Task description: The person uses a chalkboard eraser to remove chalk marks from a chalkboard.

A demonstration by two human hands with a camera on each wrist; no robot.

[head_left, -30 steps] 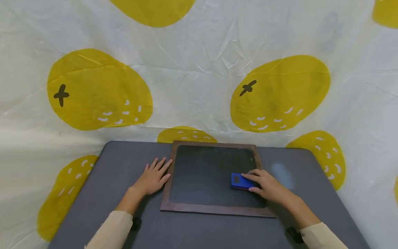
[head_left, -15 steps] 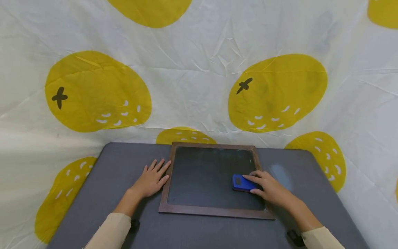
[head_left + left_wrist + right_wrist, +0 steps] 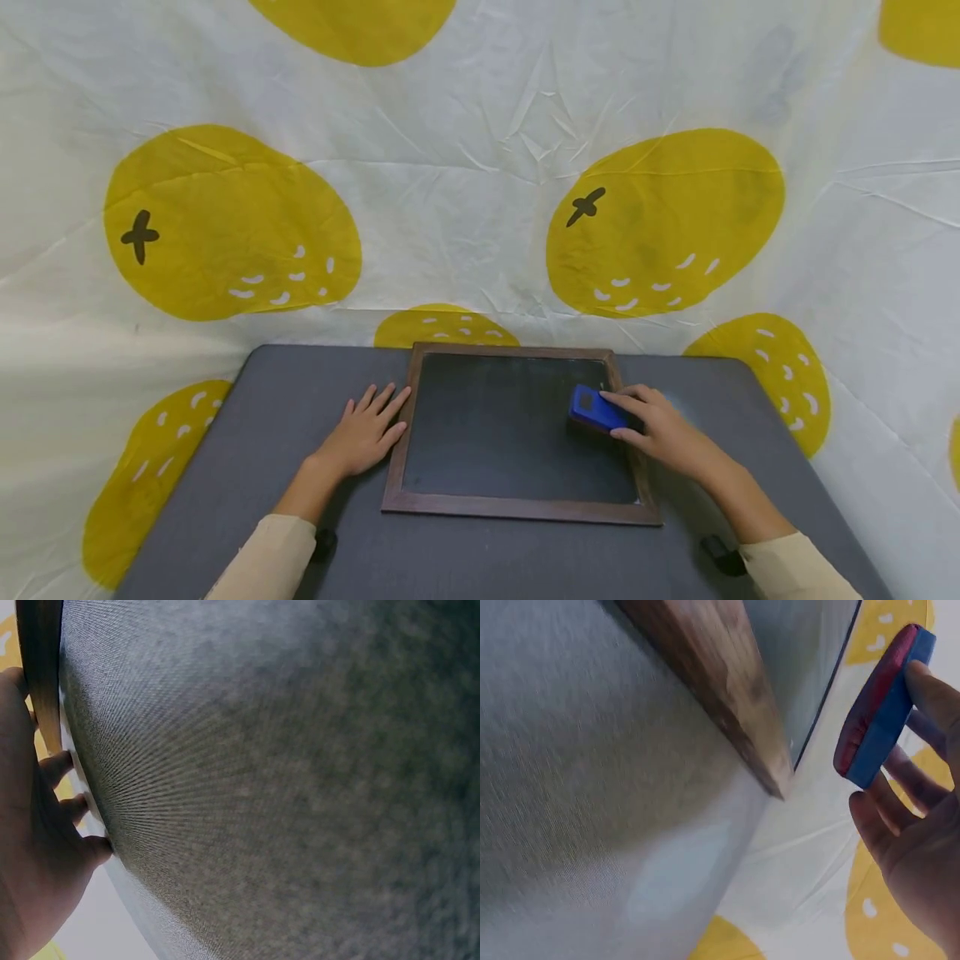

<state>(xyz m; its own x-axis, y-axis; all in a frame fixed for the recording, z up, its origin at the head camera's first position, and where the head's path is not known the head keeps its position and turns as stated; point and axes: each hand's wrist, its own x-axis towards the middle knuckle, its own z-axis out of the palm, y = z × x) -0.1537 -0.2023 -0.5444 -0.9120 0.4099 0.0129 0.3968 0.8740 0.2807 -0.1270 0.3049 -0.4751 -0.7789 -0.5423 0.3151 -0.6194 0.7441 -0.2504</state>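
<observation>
A small chalkboard (image 3: 502, 433) in a brown wooden frame lies on the table. My right hand (image 3: 667, 429) pinches a blue eraser (image 3: 596, 408) between thumb and fingers over the board's right part. In the right wrist view the eraser (image 3: 892, 712) shows its dark red felt side and stands clear of the board surface. On the left, my left hand (image 3: 360, 433) lies with fingers spread on the table, its fingertips and thumb touching the board's left frame edge. The left wrist view shows that hand (image 3: 45, 825) beside the frame (image 3: 41, 675).
The grey table (image 3: 517, 558) extends around the board on both sides and in front. Behind it hangs a white cloth (image 3: 450, 217) printed with yellow fruit shapes. A faint pale mark shows near the board's upper right corner.
My right hand has lifted the eraser off the board and moved it slightly up and to the right. The left hand has stayed at the frame.
</observation>
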